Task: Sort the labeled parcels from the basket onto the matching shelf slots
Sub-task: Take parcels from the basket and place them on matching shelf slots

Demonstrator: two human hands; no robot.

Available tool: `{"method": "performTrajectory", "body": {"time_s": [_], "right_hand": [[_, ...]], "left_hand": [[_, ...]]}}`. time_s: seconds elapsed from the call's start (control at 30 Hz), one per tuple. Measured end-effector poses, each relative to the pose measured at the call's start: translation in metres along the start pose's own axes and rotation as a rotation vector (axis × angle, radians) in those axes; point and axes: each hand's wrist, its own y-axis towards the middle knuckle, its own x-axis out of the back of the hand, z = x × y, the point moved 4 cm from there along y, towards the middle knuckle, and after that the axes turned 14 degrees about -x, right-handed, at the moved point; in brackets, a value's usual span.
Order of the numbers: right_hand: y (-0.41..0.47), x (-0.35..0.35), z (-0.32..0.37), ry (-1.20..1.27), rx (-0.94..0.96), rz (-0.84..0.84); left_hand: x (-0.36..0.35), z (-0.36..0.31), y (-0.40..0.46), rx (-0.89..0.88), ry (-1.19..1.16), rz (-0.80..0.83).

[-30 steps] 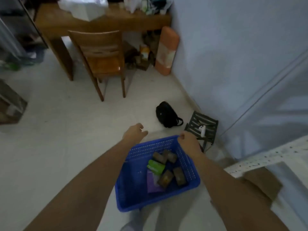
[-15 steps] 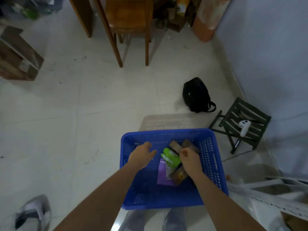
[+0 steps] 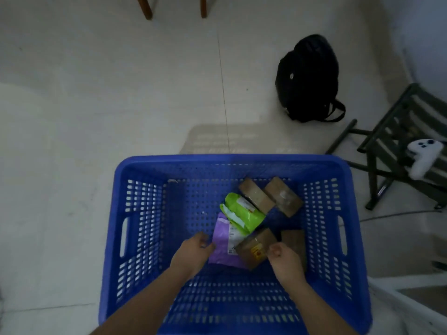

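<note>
Curling loosely, the fingers of the left hand (image 3: 192, 252) touch the edge of the purple parcel (image 3: 223, 247) without clearly gripping it; the right hand (image 3: 285, 261) is curled beside the brown box with a yellow mark (image 3: 254, 247), and whether it pinches anything cannot be told; both hands reach into the blue basket (image 3: 135, 213) on the floor; a green parcel (image 3: 242, 213) lies over the purple one, with two more brown boxes (image 3: 271, 197) toward the far wall and another (image 3: 294, 243) by the right hand; beyond the basket sit a black backpack (image 3: 307, 78) and a dark stool (image 3: 396, 151) holding a white controller (image 3: 422, 158).
</note>
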Motion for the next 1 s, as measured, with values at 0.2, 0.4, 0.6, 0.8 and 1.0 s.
{"method": "performTrajectory", "body": {"time_s": [0.2, 0.4, 0.6, 0.8, 1.0], "right_hand": [[0.079, -0.045, -0.035, -0.036, -0.131, 0.04], [0.153, -0.093, -0.051, 0.057, -0.304, 0.018], [0.179, -0.128, -0.046, 0.192, -0.523, -0.151], [0.184, -0.13, -0.052, 0.254, -0.486, -0.118], [0.129, -0.106, -0.053, 0.817, -0.394, 0.231]], "left_hand": [[-0.052, 0.058, 0.043, 0.058, -0.094, 0.09], [-0.08, 0.101, 0.078, 0.139, -0.22, 0.036], [-0.093, 0.137, 0.093, 0.167, -0.228, 0.002], [-0.093, 0.135, 0.095, 0.148, -0.224, -0.001], [-0.061, 0.08, 0.084, 0.078, -0.23, -0.05]]}}
